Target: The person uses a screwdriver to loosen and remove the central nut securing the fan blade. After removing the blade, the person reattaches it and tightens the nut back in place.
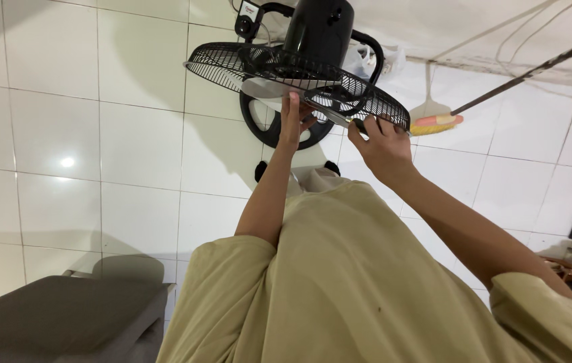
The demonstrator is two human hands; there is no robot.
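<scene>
Mid-disassembly, the left hand [294, 119] pinches the fan's blade hub [274, 87] while the right hand [381, 142] grips a screwdriver [337, 115] against the black grille [232, 64]; next seems steady turning.

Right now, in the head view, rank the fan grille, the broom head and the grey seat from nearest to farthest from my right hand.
From the right hand:
1. Fan grille: the fingers rest on its rim, just above the hand.
2. Broom head: on the floor, a little to the right.
3. Grey seat: far off, lower left corner.

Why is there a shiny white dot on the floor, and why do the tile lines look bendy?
Head view: the dot is lamp glare on the glossy white tiled floor; the wide lens curves the tile lines; the black wire fan grille casts soft shadows.
</scene>
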